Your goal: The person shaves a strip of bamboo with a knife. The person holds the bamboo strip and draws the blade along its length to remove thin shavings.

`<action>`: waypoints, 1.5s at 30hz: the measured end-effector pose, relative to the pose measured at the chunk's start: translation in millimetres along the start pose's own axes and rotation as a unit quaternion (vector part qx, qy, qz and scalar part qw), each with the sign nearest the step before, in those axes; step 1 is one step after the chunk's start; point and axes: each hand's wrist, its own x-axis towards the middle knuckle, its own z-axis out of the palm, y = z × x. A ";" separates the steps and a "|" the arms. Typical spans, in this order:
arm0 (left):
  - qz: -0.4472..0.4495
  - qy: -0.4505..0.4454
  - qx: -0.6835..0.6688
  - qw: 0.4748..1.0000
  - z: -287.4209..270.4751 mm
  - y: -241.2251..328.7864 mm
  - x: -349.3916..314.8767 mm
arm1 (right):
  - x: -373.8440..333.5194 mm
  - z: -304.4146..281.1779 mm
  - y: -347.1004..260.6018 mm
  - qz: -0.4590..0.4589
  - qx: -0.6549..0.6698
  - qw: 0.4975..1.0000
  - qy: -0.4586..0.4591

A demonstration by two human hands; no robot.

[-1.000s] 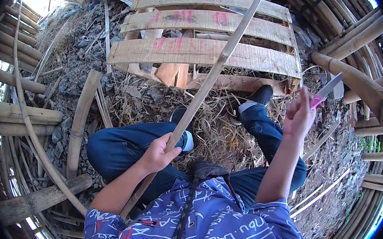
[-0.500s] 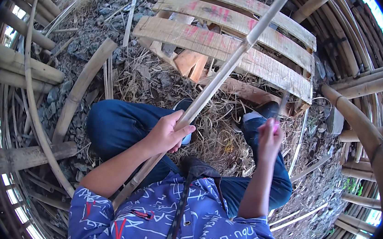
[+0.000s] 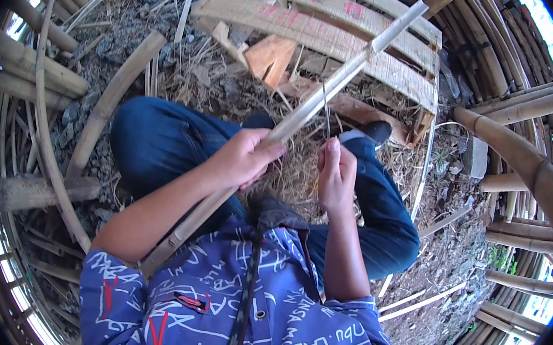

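Note:
My left hand point(image 3: 244, 159) is wrapped around a long split bamboo pole point(image 3: 328, 88), which slants from beside my left forearm up to the far right. Its pale end points away from me, and a node shows below that end. My right hand point(image 3: 337, 175) is closed on a thin knife point(image 3: 327, 114), its handle hidden in the fist. The narrow blade points away from me, seen nearly edge-on. Its tip reaches the right side of the pole; whether it touches, I cannot tell.
A slatted wooden pallet point(image 3: 317, 30) with red marks stands ahead, a notched wood block point(image 3: 269, 59) beneath its near edge. Thick bamboo poles lie left point(image 3: 113, 103) and right point(image 3: 524, 163). Dry shavings point(image 3: 295, 181) cover the ground between my bent legs.
My right hand has swung left with the knife, bringing the blade from beside the pallet's right corner to the pole. My left hand keeps its hold. The whole view has shifted slightly.

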 end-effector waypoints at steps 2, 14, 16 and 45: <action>-0.015 -0.019 -0.048 0.999 7.9 3.9 -7.0 | -6.8 -9.0 -9.3 -0.002 0.012 1.000 0.004; -0.060 -0.096 -0.139 0.984 -7.8 1.8 23.9 | 5.2 -13.8 12.6 0.015 -0.015 1.000 0.017; -0.081 -0.097 -0.138 0.982 -14.5 -0.5 32.3 | 14.2 -6.3 8.2 0.030 -0.042 0.999 0.008; -0.021 -0.050 -0.105 0.993 -19.6 -31.5 57.2 | 71.1 19.6 35.1 -0.147 -0.430 0.891 -0.003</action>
